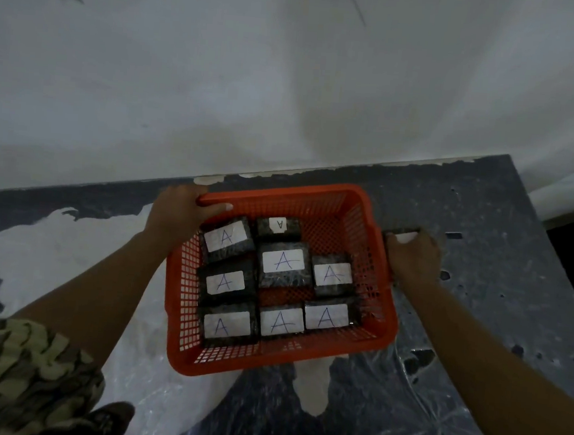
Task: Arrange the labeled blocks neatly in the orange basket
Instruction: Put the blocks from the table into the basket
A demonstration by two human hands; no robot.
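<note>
Head view looks down on my two bare hands at the orange plastic lattice basket (379, 314), which sits on a worn dark tabletop with pale patches (485, 212) against a white wall (221, 75).

My left hand (176, 213) wraps the basket's far left corner, fingers curled together over the rim, thumb tip showing inside. My right hand (414, 258) is just outside the right wall, fingers closed around a dark block with a white label (401, 236); only its top edge shows past my knuckles.

Inside the basket lie eight dark speckled rectangular blocks with white paper labels marked "A" (285, 263), label up. Three run down the left side, two along the near right, two in the middle, and one small one at the back with its letter upside down. The rows are loose: some blocks sit skewed, and a bare strip of basket floor shows between the middle and near rows.

I judge these blocks stiff and fairly heavy, stone-like, with a glossy wrapping that may slip. Gripping across the short sides seems safest. The basket wall looks thin and flexible, so I'd steady it at the rim.
</note>
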